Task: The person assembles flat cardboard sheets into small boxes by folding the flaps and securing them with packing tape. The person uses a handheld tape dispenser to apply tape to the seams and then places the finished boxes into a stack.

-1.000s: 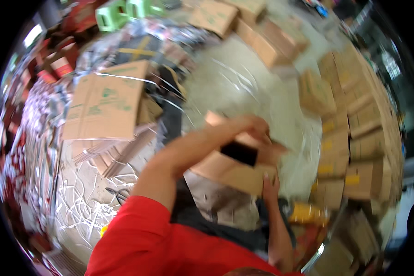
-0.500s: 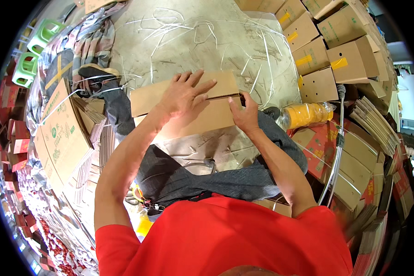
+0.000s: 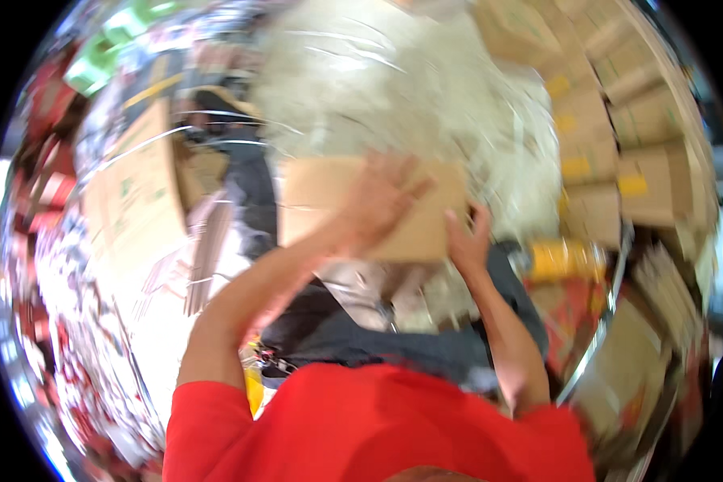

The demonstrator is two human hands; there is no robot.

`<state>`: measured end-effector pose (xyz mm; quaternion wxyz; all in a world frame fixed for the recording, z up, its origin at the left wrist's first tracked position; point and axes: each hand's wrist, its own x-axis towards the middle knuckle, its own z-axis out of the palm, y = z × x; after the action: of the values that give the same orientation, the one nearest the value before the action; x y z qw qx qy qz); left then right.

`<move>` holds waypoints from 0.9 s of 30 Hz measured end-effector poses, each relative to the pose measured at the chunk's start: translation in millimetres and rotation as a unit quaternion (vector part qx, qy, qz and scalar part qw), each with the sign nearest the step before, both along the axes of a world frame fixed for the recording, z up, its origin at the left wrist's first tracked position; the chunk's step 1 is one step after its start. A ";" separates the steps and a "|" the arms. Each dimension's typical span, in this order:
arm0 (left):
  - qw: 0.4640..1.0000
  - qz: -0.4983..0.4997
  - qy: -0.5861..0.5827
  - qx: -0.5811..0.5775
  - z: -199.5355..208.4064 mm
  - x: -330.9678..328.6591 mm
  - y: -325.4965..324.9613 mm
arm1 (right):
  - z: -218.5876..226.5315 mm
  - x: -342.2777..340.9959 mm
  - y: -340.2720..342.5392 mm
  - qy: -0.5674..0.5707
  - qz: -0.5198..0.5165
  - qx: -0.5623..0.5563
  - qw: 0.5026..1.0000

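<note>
A plain brown cardboard box (image 3: 321, 189) sits between my legs, its top flaps lying level. My left hand (image 3: 377, 201) rests flat on the top with the fingers spread, blurred by motion. At the box's right edge is my right hand (image 3: 467, 241), its thumb over the top edge and its fingers along the side. The underside of the box and what it contains are hidden.
Flattened cartons (image 3: 132, 193) tied with white strap stand at my left. Stacked brown boxes (image 3: 590, 161) with yellow tape rise at the right, near a yellow tape roll bundle (image 3: 566, 261) and a metal pole (image 3: 594, 345). Loose white straps litter the floor (image 3: 361, 96).
The dark gap between the box's top flaps has closed. My left hand has slid rightward across the top. The whole view has shifted and blurred, so the scene sits farther right and lower.
</note>
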<state>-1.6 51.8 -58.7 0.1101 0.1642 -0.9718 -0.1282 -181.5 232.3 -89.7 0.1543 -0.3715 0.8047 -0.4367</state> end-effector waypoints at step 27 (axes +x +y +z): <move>0.708 0.691 -0.072 0.128 -191.3 396.1 221.9 | 7.2 -32.8 -41.3 -0.316 0.045 0.122 0.940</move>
<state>394.4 273.7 -249.9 0.0756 0.8107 -0.5664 -0.1272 -214.3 191.1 -82.6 0.4643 -0.2283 0.7441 -0.4226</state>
